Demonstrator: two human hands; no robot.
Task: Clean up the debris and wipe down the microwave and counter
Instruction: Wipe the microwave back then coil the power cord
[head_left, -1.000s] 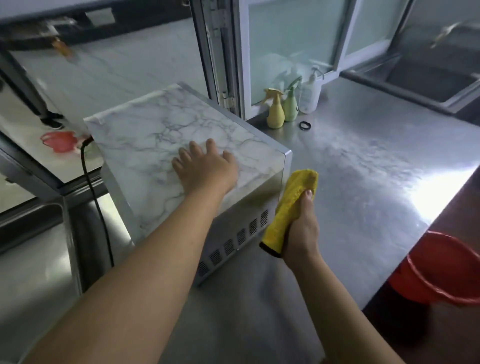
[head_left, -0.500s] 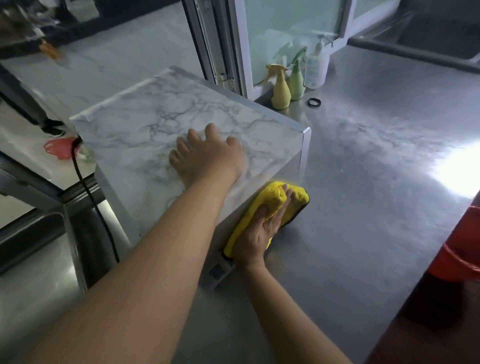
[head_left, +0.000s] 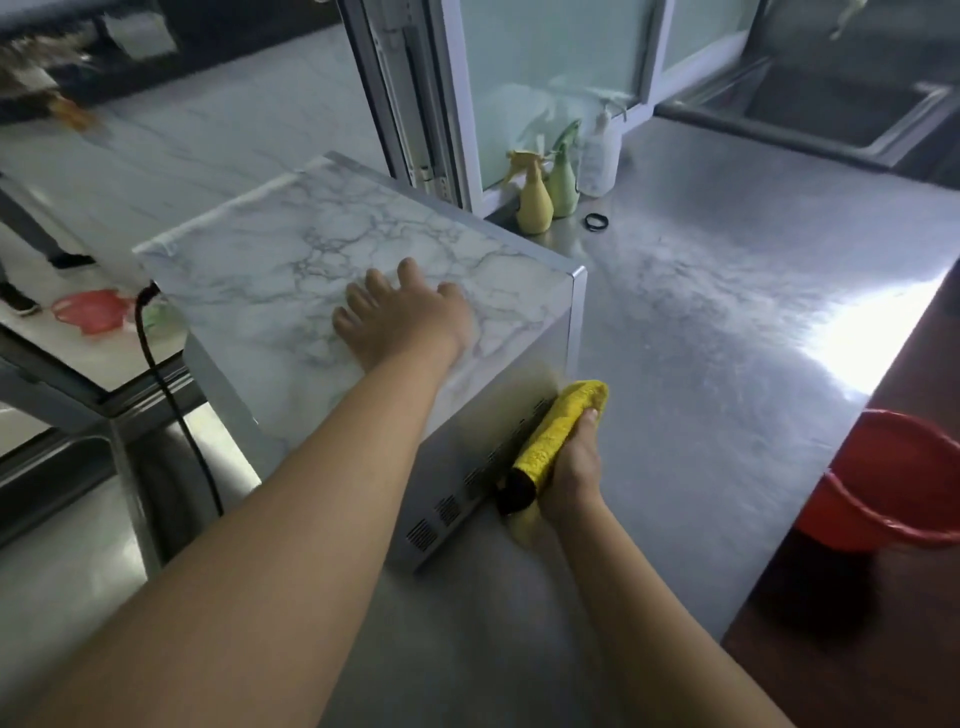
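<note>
The microwave (head_left: 270, 291) has a marble-patterned top and a vented metal side, and stands on the steel counter (head_left: 727, 332). My left hand (head_left: 405, 317) lies flat on its top with the fingers spread. My right hand (head_left: 571, 462) grips a folded yellow cloth (head_left: 558, 431) and holds it against the vented right side, near the lower front corner. The cloth's lower end is dark and touches the counter.
Yellow and green spray bottles (head_left: 535, 200) and a white pump bottle (head_left: 600, 156) stand by the window frame, with a black ring (head_left: 596, 222) beside them. A red bucket (head_left: 893, 483) sits off the counter's right edge. A black cable (head_left: 171, 400) hangs at the microwave's left.
My right hand has slid the yellow cloth along the microwave's side, from pressed flat on the side to gripped edge-on near the vents. My left hand has stayed on the top.
</note>
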